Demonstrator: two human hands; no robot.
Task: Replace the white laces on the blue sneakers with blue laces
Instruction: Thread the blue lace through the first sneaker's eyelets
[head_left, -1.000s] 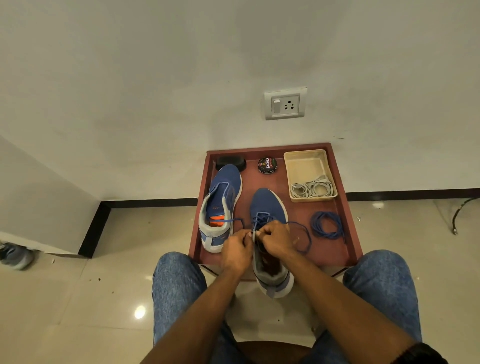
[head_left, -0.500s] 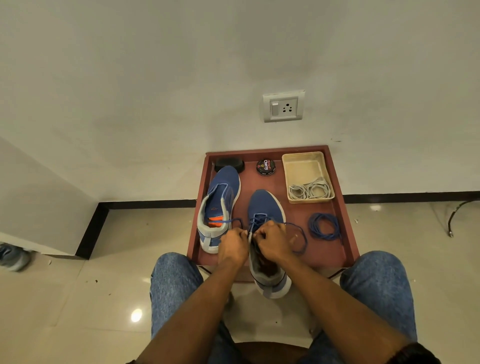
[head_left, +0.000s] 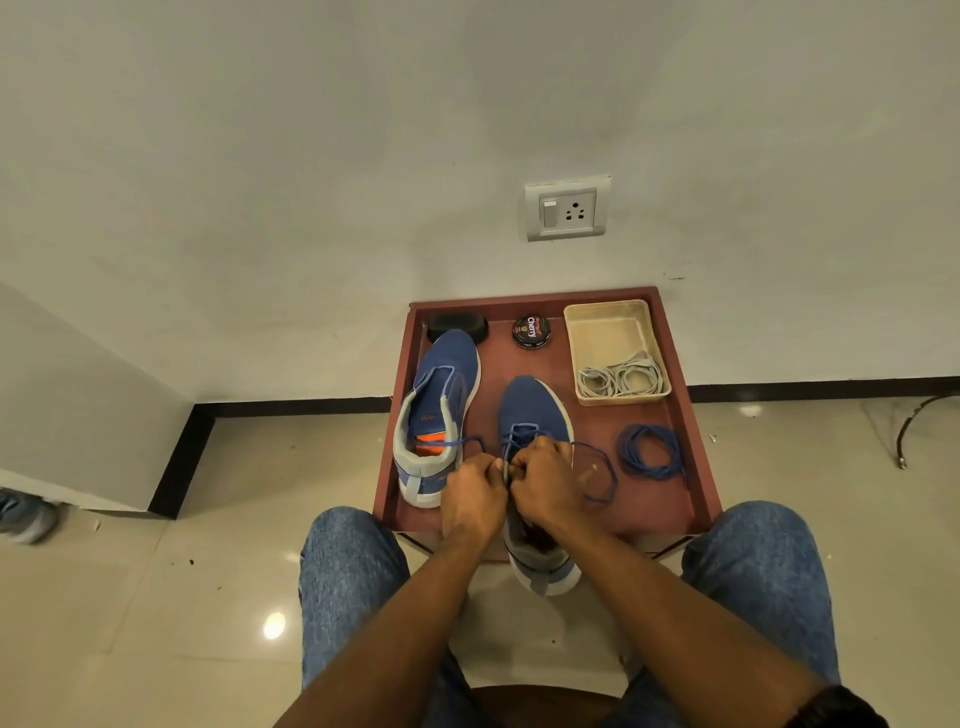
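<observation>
Both hands, left hand (head_left: 474, 498) and right hand (head_left: 546, 486), had fingers pinched on the blue lace (head_left: 597, 470) at the near sneaker (head_left: 530, 415), mid-frame, apparently to thread its eyelets.

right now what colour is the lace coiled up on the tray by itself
Blue. The coiled lace lies on the tray, clearest in the head view.
</observation>
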